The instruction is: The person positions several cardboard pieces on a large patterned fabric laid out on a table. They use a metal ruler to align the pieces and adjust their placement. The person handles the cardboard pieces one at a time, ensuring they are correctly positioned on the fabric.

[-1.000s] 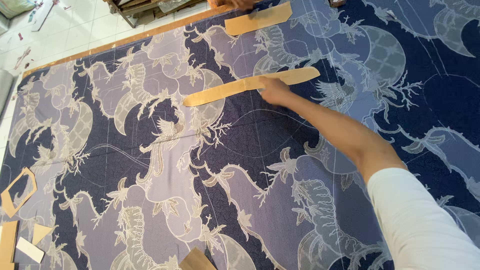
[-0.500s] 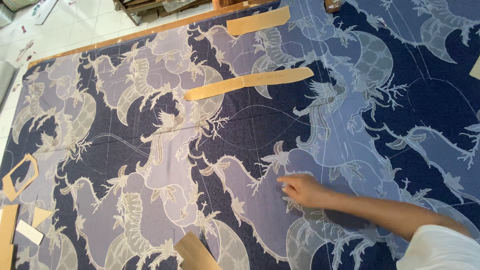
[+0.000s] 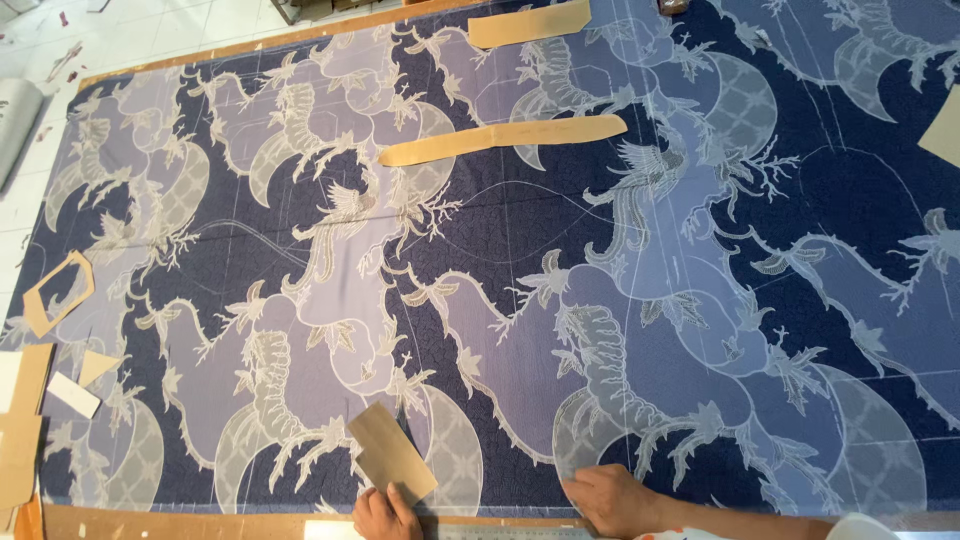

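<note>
My left hand sits at the table's near edge, its fingers pinching the bottom of a small brown card. The card lies tilted on the cloth, running up and to the left from my grip. My right hand rests flat just to the right, also at the near edge, fingers spread loose on the cloth and grasping nothing. Between the two hands, along the edge, I see a pale ruler, partly cut off by the frame.

The cloth is dark blue with pale bird and leaf shapes, and it covers nearly the whole table. Well beyond my hands, toward the far edge, a long curved strip of brown card lies across the cloth. A shorter strip lies right by the far edge. At the left edge I see a hollow card frame, and near the near-left corner a few card scraps. Another card piece shows at the right edge.
</note>
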